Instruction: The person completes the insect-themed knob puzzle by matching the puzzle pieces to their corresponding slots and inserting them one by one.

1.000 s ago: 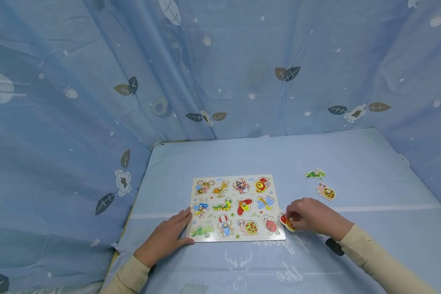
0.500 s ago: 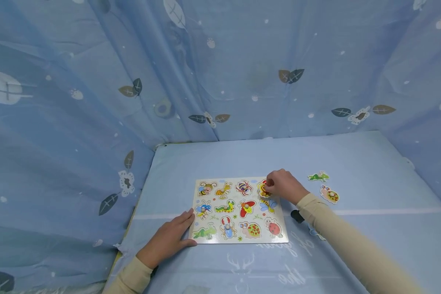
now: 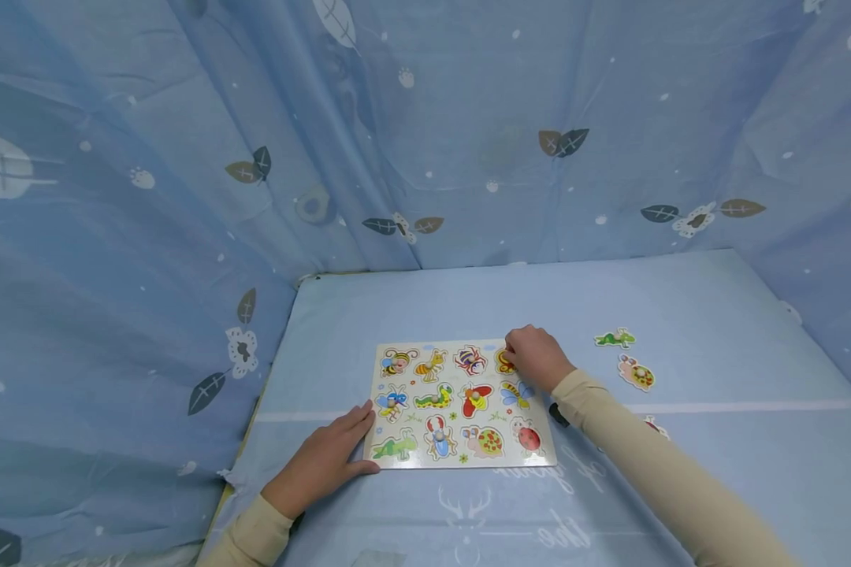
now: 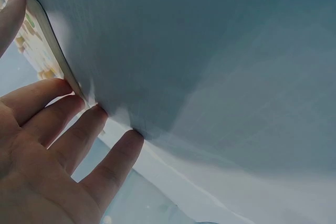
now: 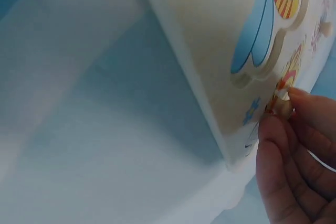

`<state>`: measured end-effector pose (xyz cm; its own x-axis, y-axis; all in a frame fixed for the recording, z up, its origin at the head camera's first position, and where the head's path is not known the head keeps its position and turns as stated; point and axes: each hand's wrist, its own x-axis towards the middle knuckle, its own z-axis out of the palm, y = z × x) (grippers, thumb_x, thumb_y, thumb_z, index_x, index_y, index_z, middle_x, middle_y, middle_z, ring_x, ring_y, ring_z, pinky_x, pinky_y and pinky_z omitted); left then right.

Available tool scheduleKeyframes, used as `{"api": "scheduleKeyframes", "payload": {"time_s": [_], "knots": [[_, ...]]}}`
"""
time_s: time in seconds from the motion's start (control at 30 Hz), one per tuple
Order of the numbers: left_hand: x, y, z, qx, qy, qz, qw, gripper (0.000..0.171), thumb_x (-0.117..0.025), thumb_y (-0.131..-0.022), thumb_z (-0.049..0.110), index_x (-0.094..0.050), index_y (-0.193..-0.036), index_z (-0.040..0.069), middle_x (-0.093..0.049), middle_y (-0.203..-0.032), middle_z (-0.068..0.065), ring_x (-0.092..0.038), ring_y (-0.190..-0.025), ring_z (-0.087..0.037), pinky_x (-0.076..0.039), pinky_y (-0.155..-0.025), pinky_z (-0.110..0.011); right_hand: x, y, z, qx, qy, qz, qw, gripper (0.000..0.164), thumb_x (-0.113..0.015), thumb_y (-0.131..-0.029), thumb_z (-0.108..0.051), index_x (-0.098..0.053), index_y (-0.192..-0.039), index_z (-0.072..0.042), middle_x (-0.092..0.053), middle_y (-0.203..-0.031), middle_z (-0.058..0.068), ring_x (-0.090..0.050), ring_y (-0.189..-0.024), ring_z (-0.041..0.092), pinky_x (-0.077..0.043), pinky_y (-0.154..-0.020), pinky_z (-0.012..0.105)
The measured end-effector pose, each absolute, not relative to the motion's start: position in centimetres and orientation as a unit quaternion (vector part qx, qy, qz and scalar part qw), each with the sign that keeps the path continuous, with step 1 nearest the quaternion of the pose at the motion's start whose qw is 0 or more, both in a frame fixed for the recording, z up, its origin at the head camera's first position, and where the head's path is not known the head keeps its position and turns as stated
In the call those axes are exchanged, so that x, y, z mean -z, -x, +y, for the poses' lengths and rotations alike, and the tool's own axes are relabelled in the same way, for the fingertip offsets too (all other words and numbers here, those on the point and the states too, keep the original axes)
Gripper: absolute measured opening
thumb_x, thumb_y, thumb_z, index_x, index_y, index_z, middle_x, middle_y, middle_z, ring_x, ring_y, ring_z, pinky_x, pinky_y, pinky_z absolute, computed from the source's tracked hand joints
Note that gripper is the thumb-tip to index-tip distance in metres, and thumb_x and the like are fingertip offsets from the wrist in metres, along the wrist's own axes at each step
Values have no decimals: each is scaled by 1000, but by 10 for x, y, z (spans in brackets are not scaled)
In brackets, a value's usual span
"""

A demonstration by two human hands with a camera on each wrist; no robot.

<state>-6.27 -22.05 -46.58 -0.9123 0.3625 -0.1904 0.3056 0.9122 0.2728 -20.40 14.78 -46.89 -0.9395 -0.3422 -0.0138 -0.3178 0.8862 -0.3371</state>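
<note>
An insect peg puzzle board [image 3: 499,463] lies flat on the table. At its top right corner my right hand [image 3: 539,358] pinches the wooden knob [image 5: 283,107] of a red and yellow bug puzzle piece [image 3: 505,362] between thumb and fingers. That piece is over its matching slot, partly covered by the hand; whether it lies flush I cannot tell. My left hand [image 3: 322,457] rests against the board's left edge, its fingers [image 4: 118,161] extended and spread in the left wrist view. Below the bug, the blue-winged dragonfly recess [image 5: 254,32] shows its printed picture.
Right of the board lie a green grasshopper piece [image 3: 615,339] and a snail piece [image 3: 637,373]. A ladybug piece [image 3: 654,427] is partly hidden behind the right sleeve [image 3: 638,441]. Blue patterned cloth [image 3: 496,157] hangs behind and beside the table.
My right hand has carried the bug piece from beside the board's lower right up to the top right slot, then shifted slightly left. The left hand has stayed at the board's edge.
</note>
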Motion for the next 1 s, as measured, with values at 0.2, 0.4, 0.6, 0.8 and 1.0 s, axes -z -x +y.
{"api": "scheduleKeyframes", "payload": {"time_s": [0.2,0.4,0.6,0.8,1.0], "knots": [[467,62,-222,-116,-172,971,115,88,-82,-83,49,-50,-154,6,-42,-165,-8,-46,-149,-31,-50,-110,-57,473,203,147,183,161,969,38,22,-73,-98,-17,-69,-78,-8,-61,-66,0,-51,-59,14,-42,-57,26],[471,62,-222,-121,-178,969,119,88,-82,-84,48,-49,-154,6,-42,-165,-9,-46,-149,-32,-50,-109,-57,473,204,157,199,167,964,52,22,-74,-98,-24,-71,-81,-11,-65,-71,-1,-53,-62,13,-45,-59,28],[468,62,-221,-122,-179,969,117,88,-81,-84,48,-49,-154,5,-42,-165,-9,-46,-149,-33,-50,-110,-57,470,209,193,215,155,964,30,20,-73,-98,-26,-78,-96,-6,-73,-86,7,-65,-74,21,-55,-69,40],[466,63,-222,-120,-182,969,116,87,-81,-85,48,-49,-154,6,-42,-165,-9,-46,-149,-32,-50,-110,-56,468,211,250,132,113,985,-24,22,-71,-94,-7,-75,-111,6,-73,-107,25,-70,-102,43,-60,-85,57],[466,63,-222,-123,-180,969,119,88,-82,-84,47,-48,-154,6,-42,-165,-9,-46,-149,-33,-50,-108,-58,467,207,294,113,91,989,1,16,-68,-94,1,-73,-107,10,-71,-99,25,-69,-91,40,-59,-81,57]]}}
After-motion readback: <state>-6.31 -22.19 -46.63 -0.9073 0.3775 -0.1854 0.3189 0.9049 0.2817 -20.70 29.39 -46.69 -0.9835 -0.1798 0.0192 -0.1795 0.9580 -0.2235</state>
